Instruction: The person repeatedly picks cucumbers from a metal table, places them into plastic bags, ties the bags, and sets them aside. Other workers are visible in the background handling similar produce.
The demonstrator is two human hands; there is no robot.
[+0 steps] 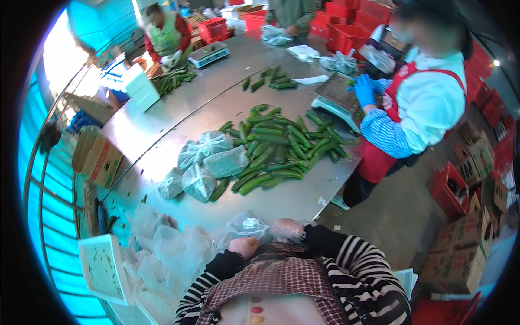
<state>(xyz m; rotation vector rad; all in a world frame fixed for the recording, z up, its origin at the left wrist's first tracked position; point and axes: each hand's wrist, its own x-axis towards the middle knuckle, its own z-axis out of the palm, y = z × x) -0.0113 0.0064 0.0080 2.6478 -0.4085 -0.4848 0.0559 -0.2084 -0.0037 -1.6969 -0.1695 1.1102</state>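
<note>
Close to my body, at the table's front edge, is a clear plastic bag [239, 224] with a white printed label. My left hand [243, 247] is curled at the bag's near edge, its fingertips partly hidden. My right hand [286, 228], in a thin clear plastic glove, grips the bag's right end. What the bag contains cannot be made out. Beyond it, a pile of green cucumbers [272, 140] lies on the metal table [162, 134]. Several tied plastic bags [199, 183] sit against the pile's left side.
Loose clear plastic bags [174, 248] heap at my left, beside a white foam box [103, 268]. A worker in blue gloves [363, 91] stands at a weighing scale [341, 95] on the right. Another scale [209, 55] and two more people are farther back. Cartons [455, 252] stand on the floor.
</note>
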